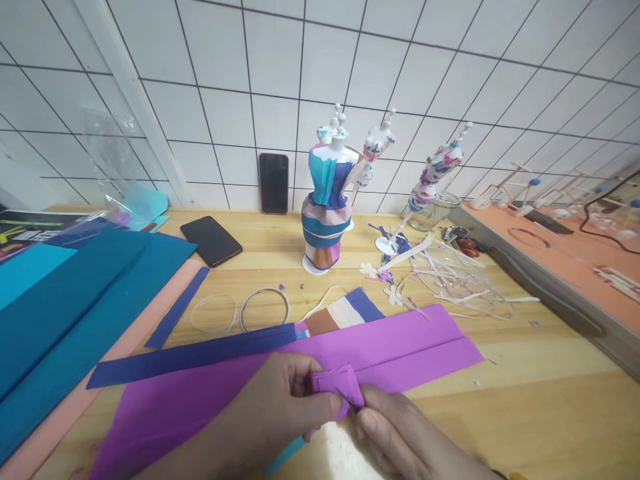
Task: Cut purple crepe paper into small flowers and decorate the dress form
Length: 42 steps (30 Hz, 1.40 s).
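Observation:
My left hand (295, 397) is closed on a small folded purple piece (336, 381), pinched between thumb and fingers, with a dark line along its upper edge. From the right, my right hand (393, 427) grips a thin dark pointed tool (351, 402) whose tip touches the piece; its kind is mostly hidden by the fingers. Beneath both hands lies a long purple sheet (405, 347). A narrow dark blue strip (200, 353) overlaps its far edge, beside a striped brown, white and blue piece (343, 313). Part of a light blue strip (286, 457) shows under my left wrist.
Teal sheets (90, 300) cover the left side, near a phone lying flat (211, 240). Another phone (274, 183) leans on the tiled wall. A dressed mini mannequin (327, 200) stands mid-back, with a tilted one (437, 167) farther right. Tangled clear scraps (460, 267) lie at right.

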Motion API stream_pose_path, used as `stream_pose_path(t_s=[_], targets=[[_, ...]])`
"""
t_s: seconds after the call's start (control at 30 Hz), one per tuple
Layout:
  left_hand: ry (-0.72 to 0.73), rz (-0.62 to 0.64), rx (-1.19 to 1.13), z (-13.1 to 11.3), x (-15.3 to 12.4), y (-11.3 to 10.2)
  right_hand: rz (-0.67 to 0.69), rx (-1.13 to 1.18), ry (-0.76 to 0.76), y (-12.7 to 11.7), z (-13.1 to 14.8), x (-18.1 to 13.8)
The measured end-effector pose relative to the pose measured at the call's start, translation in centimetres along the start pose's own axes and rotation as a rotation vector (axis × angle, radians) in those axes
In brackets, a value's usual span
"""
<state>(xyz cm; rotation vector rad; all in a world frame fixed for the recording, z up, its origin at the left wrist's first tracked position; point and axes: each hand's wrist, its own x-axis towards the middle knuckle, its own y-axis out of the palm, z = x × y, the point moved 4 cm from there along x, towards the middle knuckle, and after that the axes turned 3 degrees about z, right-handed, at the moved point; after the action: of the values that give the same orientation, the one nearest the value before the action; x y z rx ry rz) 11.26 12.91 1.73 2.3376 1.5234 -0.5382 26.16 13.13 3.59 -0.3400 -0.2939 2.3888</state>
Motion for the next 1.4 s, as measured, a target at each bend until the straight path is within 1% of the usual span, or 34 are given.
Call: stream_pose_path(t_s=[0.13,0.33,0.5,0.73,0.93,1.0,1.17,1.33,1.4], targets=[[-0.005,-0.005,-0.013,-0.1,0.0,0.0,-0.001,0.008,-0.019,0.1,0.1,0.0],[-0.019,-0.006,-0.016,-0.1,0.0,0.0,-0.020,0.000,0.031,0.0,-0.1,-0.2],[-0.036,-0.011,-0.018,0.0,-0.1,0.0,-0.004,0.024,0.007,0.0,0.0,-0.1],[-0.009,-0.010,-0.019,-0.1,0.0,-0.3,-0.059,0.026,-0.030,0.4,-0.1,-0.1],[0.033,0.018,-0.044,0.3,0.0,-0.2,0.012,0.011,-0.024,0.2,0.0,0.0],[0.045,0.023,-0.066,0.5,0.1,-0.1,0.007,0.007,-0.036,0.1,0.0,0.2],[0.032,0.012,-0.065,0.7,0.3,0.1,0.020,-0.002,-0.045,0.2,-0.9,0.3],[0.060,0.020,-0.044,0.2,0.0,0.3,-0.010,-0.003,-0.043,0.2,-1.9,0.1],[0.072,0.020,-0.042,0.0,-0.1,0.3,-0.002,0.004,-0.039,0.3,-2.1,0.1]])
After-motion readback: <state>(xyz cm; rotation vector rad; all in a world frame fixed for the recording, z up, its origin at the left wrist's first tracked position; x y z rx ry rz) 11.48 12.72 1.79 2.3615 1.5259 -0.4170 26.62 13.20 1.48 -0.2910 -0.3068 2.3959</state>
